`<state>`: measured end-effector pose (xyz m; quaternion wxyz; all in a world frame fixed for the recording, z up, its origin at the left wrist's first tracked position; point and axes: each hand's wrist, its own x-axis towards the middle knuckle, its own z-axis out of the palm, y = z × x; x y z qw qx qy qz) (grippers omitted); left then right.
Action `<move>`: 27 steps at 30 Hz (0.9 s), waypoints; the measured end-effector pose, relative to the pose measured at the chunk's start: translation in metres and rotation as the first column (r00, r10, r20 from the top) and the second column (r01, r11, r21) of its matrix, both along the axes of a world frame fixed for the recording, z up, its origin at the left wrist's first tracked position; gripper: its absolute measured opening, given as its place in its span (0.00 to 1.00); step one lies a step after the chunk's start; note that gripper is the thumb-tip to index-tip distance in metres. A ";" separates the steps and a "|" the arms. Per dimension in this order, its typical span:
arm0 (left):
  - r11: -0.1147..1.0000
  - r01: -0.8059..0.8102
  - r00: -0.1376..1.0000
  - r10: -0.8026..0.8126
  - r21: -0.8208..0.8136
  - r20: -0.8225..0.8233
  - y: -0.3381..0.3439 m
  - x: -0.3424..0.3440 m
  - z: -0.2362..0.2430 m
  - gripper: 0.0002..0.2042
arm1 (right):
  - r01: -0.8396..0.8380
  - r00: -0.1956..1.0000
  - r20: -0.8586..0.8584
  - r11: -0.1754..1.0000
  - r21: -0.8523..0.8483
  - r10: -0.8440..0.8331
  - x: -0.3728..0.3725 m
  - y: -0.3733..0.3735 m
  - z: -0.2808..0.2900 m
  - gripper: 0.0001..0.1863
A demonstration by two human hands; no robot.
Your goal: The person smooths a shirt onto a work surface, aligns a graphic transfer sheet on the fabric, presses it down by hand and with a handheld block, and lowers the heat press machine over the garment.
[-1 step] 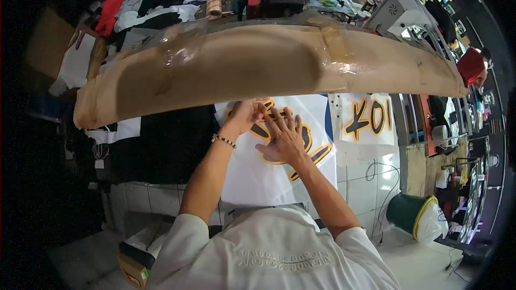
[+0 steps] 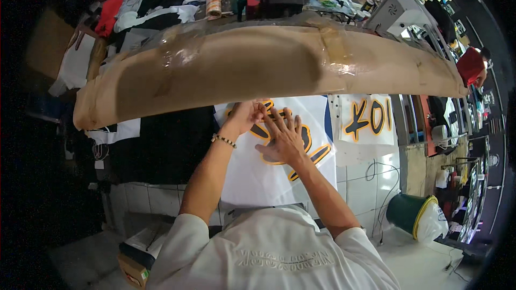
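A white fabric piece lies in front of me, bearing a large dark print with an orange outline. Pressed flat on the print with fingers spread, my right hand holds nothing. Just left of it, my left hand is closed, its fingers curled together at the print's upper part; whatever they may pinch cannot be made out. A beaded bracelet circles my left wrist. To the right is a translucent sheet with similar orange-edged dark lettering.
A long padded brown-covered bar with clear tape spans just beyond my hands. Black fabric lies at left. Clutter covers the table behind the bar. On the tiled floor at right stands a green bucket; a person in red is farther off.
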<state>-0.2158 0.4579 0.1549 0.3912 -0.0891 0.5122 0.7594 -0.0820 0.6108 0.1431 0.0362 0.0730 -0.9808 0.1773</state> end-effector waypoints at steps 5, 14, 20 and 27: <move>0.998 -0.040 0.998 0.038 0.039 0.041 -0.002 -0.007 -0.025 0.20 | -0.014 1.000 0.016 1.000 0.014 0.013 0.000 -0.003 -0.001 0.56; 0.999 -0.033 0.999 0.033 0.032 -0.025 0.000 -0.007 -0.034 0.20 | -0.016 1.000 0.001 1.000 0.000 0.016 0.002 0.000 0.000 0.56; 1.000 -0.030 0.997 0.030 -0.002 -0.073 0.001 -0.001 -0.034 0.24 | -0.025 1.000 0.011 0.999 -0.031 0.025 0.003 0.001 0.005 0.54; 1.000 0.008 0.999 -0.008 0.006 -0.041 -0.003 0.000 -0.041 0.27 | -0.035 0.999 0.019 0.999 -0.033 0.036 0.005 -0.002 0.002 0.53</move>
